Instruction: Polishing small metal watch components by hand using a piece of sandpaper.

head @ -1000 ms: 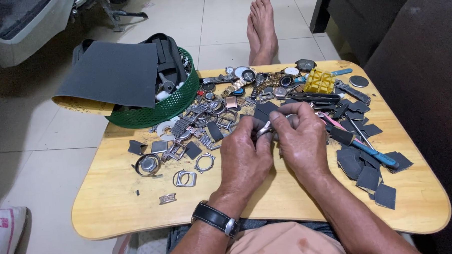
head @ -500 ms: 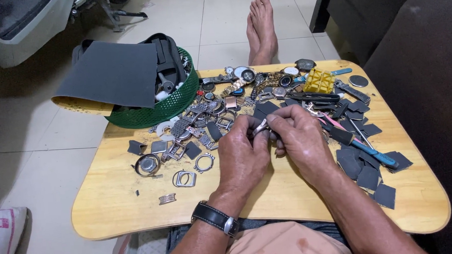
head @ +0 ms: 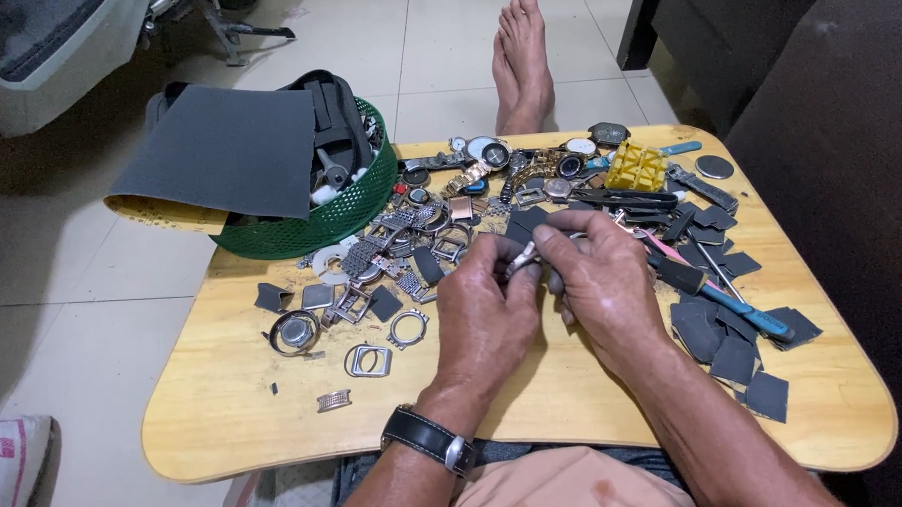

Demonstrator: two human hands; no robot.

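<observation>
Only one package-like item: white sack or bag [head: 9,469] with a pink-red printed patch, on the floor at the bottom-left corner, partly cut off by the frame edge. No signs, no screens, no separate labels visible.

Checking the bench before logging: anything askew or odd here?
A large grey sandpaper sheet droops over the green basket, which overhangs the wooden table. Both hands, left hand and right hand, pinch a small metal part. Nothing looks spilled.
</observation>
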